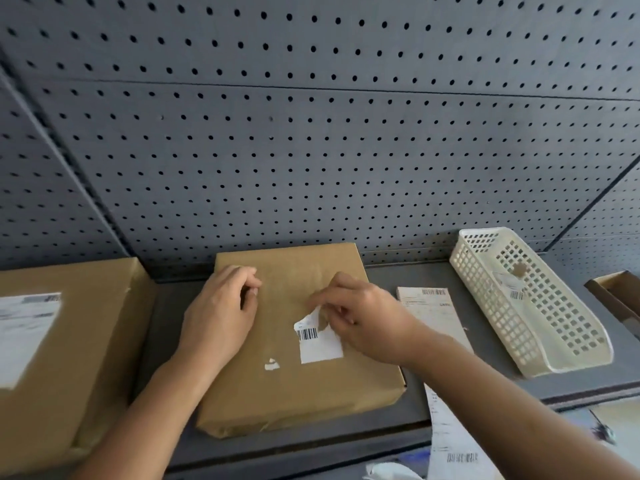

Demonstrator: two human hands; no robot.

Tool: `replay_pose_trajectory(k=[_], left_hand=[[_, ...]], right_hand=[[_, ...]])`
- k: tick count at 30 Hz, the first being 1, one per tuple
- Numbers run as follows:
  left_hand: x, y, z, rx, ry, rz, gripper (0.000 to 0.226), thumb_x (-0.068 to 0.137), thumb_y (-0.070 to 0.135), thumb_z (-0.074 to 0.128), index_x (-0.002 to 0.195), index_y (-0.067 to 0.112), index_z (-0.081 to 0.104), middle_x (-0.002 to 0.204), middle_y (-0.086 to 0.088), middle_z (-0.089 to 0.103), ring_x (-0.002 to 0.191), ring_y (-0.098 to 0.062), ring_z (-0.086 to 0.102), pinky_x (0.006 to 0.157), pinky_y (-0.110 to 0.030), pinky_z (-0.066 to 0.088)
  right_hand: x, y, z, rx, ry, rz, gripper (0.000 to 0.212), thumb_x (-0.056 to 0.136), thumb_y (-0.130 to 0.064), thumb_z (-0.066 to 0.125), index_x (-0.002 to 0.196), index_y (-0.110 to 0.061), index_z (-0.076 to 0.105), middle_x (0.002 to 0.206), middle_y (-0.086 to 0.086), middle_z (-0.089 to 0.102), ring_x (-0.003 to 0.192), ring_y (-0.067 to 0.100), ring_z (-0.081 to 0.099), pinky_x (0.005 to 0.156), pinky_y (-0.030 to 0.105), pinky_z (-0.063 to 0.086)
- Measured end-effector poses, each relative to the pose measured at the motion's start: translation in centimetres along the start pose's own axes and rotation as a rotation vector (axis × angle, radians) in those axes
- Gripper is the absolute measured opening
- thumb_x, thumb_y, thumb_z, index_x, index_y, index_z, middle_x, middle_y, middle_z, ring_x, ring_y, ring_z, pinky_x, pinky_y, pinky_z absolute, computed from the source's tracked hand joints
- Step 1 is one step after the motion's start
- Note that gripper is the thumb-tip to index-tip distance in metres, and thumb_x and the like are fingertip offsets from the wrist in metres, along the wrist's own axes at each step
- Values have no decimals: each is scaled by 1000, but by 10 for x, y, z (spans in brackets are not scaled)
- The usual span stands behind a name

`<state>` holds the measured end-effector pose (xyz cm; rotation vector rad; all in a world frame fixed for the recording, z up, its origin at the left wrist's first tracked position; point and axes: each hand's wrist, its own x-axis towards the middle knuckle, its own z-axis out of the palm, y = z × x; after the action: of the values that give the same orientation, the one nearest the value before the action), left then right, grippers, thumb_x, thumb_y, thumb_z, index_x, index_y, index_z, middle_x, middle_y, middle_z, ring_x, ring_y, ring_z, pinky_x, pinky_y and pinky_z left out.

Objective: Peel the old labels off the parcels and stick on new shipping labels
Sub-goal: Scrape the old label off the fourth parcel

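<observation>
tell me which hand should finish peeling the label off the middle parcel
Right. The right hand pinches the lifted top corner of the label, while the left hand rests on the parcel away from it, likely steadying.

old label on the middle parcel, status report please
Left hand rests curled on the parcel. Right hand pinches old label at its lifted top corner, rest stuck down. Nothing blocking; white scrap beside it.

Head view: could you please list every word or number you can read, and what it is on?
Nothing is legible.
Old label on the middle parcel: barcode, print blurred.
White label on the left parcel: blurred.
Label sheet beside the middle parcel: barcode, lines too small.
Label strip at the front: blurred.
Scrap in the basket: barcode, unreadable.
</observation>
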<state>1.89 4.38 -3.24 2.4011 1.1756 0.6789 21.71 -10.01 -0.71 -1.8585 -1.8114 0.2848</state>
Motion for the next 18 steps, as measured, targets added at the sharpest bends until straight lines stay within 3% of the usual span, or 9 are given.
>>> replay_pose_trajectory(k=[6, 9, 14, 18], left_hand=[[-1, 0, -1, -4, 15, 30, 6, 94, 18, 61, 98, 22, 59, 123, 12, 61, 115, -11, 54, 78, -35, 50], [-2, 0, -2, -9, 17, 38, 6, 94, 18, 61, 98, 22, 59, 122, 12, 62, 115, -12, 55, 78, -35, 51], [-2, -1, -2, -4, 13, 22, 4, 96, 19, 58, 98, 23, 59, 125, 15, 61, 118, -9, 53, 77, -30, 45], [-2, -1, -3, 1, 15, 21, 4, 98, 20, 56, 99, 23, 59, 125, 15, 60, 118, -7, 51, 75, -27, 40]], right_hand=[[8, -10, 23, -16, -15, -103, 14, 92, -30, 63, 100, -32, 74, 95, -12, 51, 76, -1, 42, 65, 36, 54], [9, -11, 23, -16, -12, -112, 6, 93, -25, 66, 94, -29, 71, 98, -13, 50, 77, 1, 44, 65, 37, 53], [2, -11, 20, 16, -23, -134, 11, 96, -17, 54, 94, -23, 63, 103, -16, 57, 94, 17, 56, 81, 37, 50], [-10, -8, 14, 75, 12, -103, 12, 98, -12, 53, 96, -19, 62, 101, -17, 61, 96, 15, 57, 86, 32, 47]])
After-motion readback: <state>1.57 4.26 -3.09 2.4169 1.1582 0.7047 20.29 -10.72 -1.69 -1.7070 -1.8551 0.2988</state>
